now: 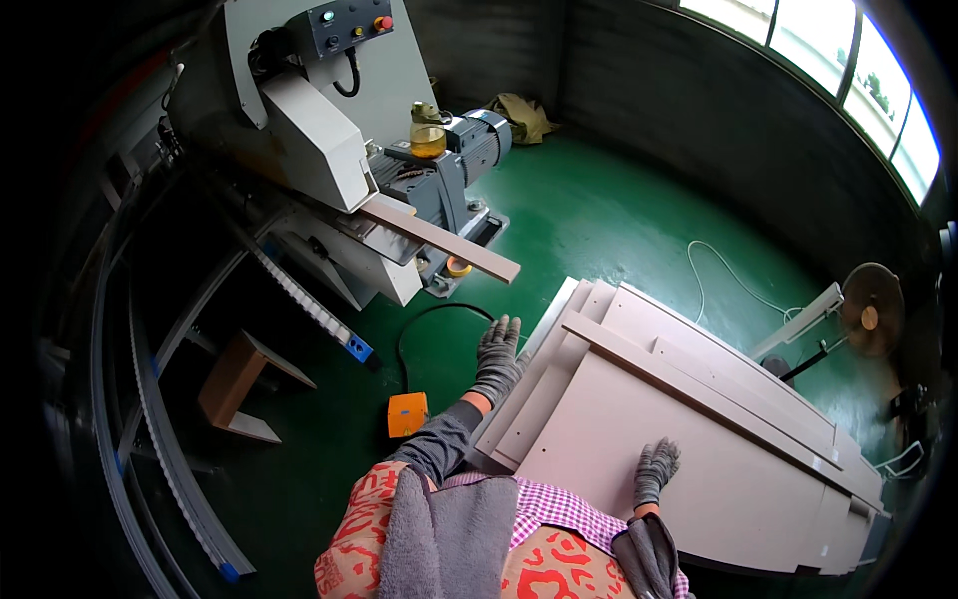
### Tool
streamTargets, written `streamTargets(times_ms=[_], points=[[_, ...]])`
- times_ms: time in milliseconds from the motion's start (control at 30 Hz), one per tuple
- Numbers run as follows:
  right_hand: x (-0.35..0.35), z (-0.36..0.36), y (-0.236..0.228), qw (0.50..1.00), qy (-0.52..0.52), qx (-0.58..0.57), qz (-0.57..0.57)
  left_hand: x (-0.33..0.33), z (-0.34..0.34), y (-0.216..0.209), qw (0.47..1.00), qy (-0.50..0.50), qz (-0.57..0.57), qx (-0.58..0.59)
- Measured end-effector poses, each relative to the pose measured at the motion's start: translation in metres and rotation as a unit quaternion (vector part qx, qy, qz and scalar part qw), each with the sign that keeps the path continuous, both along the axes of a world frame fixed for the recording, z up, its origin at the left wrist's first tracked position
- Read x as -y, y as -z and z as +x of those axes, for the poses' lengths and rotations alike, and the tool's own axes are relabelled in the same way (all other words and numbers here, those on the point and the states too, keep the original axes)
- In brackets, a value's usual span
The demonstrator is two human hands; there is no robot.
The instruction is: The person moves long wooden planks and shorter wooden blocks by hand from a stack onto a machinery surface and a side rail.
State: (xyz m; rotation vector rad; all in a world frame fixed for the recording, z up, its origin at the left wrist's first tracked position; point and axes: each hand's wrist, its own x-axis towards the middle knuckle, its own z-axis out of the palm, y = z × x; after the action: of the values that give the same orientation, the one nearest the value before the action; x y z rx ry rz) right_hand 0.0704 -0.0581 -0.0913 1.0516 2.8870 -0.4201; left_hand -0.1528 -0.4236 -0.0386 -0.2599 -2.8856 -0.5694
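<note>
Both my hands wear grey striped work gloves. My left hand (498, 361) is raised beside the left edge of a stack of flat panels, its fingers stretched out and nothing in them. My right hand (656, 469) lies over the large pale pinkish-beige panel (599, 424) on top, fingers extended and holding nothing. A long narrow board (699, 399) with a brown edge lies lengthwise across the stack. Ahead to the left, another narrow board (449, 244) sticks out of a grey-white machine (317, 140); neither hand touches it.
A motor (481, 142) and a bottle of yellow liquid (428, 140) sit at the machine. An orange box (407, 414) lies on the green floor near a black cable. A roller track (309, 304) and a wooden stand (238, 384) are at left, a fan (870, 309) at right.
</note>
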Motion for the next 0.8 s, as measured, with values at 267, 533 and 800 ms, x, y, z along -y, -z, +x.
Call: streamTargets(times_ms=[267,533,800], points=[[0.104,-0.095,-0.033,0.588,0.022,-0.204,-0.782,0.019,0.090,0.035,0.992,0.009,0.126,0.008],[0.161,-0.182,-0.053,0.369,0.055,-0.155,-0.915,0.089,0.133,0.037,0.973,-0.073,0.218,-0.030],[0.155,-0.231,-0.062,0.317,0.095,-0.241,-0.912,0.125,0.179,0.035,0.961,-0.140,0.235,-0.031]])
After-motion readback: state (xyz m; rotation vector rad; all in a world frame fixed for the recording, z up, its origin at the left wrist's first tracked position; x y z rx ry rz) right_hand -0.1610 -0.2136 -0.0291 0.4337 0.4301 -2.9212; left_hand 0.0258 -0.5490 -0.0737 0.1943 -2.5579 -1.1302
